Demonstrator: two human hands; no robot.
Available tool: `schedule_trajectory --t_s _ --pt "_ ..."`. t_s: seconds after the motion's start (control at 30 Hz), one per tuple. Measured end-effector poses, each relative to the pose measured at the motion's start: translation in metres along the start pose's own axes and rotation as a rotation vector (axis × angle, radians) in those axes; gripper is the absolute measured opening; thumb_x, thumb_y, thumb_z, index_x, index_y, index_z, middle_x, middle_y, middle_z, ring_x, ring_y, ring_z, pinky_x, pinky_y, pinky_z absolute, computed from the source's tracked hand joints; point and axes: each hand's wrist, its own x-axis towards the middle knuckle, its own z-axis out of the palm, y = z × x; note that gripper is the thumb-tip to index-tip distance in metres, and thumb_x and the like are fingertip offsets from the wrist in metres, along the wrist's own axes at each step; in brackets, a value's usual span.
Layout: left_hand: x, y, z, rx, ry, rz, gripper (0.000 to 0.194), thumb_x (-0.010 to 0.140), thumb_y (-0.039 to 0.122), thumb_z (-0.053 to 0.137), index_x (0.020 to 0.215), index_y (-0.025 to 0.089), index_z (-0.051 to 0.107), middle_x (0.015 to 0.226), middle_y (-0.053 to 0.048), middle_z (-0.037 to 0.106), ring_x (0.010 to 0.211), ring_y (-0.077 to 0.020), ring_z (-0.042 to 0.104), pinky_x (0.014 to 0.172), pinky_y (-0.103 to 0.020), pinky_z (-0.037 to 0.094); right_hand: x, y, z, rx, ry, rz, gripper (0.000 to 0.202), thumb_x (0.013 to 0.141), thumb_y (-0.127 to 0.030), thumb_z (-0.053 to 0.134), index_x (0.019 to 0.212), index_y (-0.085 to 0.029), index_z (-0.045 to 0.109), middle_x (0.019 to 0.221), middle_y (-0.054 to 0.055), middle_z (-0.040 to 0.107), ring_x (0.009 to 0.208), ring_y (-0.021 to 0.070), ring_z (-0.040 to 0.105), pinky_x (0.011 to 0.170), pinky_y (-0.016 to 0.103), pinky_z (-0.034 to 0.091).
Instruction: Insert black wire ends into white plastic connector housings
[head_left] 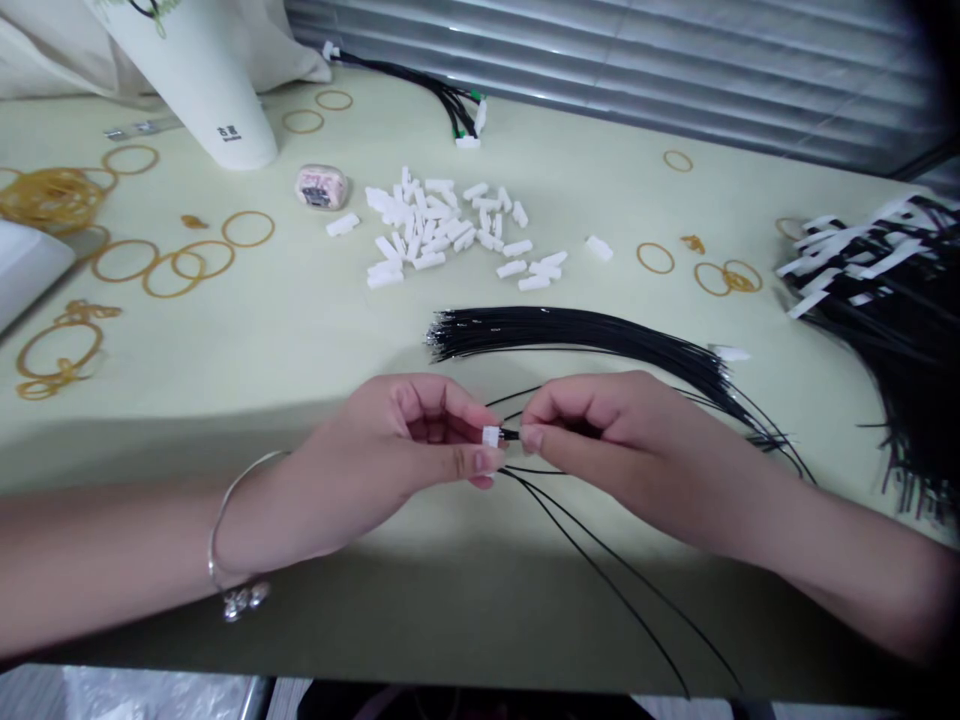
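A small white connector (491, 437) is pinched between the thumb and fingers of my left hand (420, 430). Several thin black wires (600, 560) run from it to the right and down toward the table's front edge. My right hand (630, 440), just right of the connector, pinches a black wire close to its end, which meets the connector. Behind my hands lies a bundle of black wires (577, 335) with metal tips at its left end. Farther back is a loose pile of white connectors (435, 225).
Finished-looking wires with white connectors (885, 260) heap at the right. Rubber bands (56, 200) lie at the left, near a white cup (217, 90). A pink-and-white object (321, 187) and a small wire harness (420, 80) sit farther back, before the blinds.
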Motion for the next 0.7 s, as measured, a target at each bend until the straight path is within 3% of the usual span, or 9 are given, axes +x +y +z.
schedule_trajectory --t_s 0.33,0.7 --pt "-0.0008 -0.0001 -0.0001 0.024 0.005 0.000 0.016 0.066 0.014 0.075 0.078 0.015 0.063 0.068 0.002 0.070 0.068 -0.0086 0.067 0.067 -0.015 0.052 -0.0039 -0.0046 0.0069 0.014 0.102 -0.038 0.016 0.077 -0.022 0.051 0.064 -0.018 0.057 0.048 -0.006 0.040 0.044 0.0050 0.030 0.038 0.017 0.023" --pt "-0.0005 0.0027 0.0017 0.106 0.030 0.003 0.017 0.063 0.015 0.076 0.075 0.015 0.064 0.066 0.001 0.070 0.066 -0.0106 0.066 0.065 -0.018 0.052 -0.0038 -0.0079 0.0064 -0.058 0.061 -0.084 0.015 0.079 -0.017 0.051 0.066 -0.016 0.059 0.053 -0.005 0.047 0.049 0.0054 0.037 0.044 0.017 0.028"
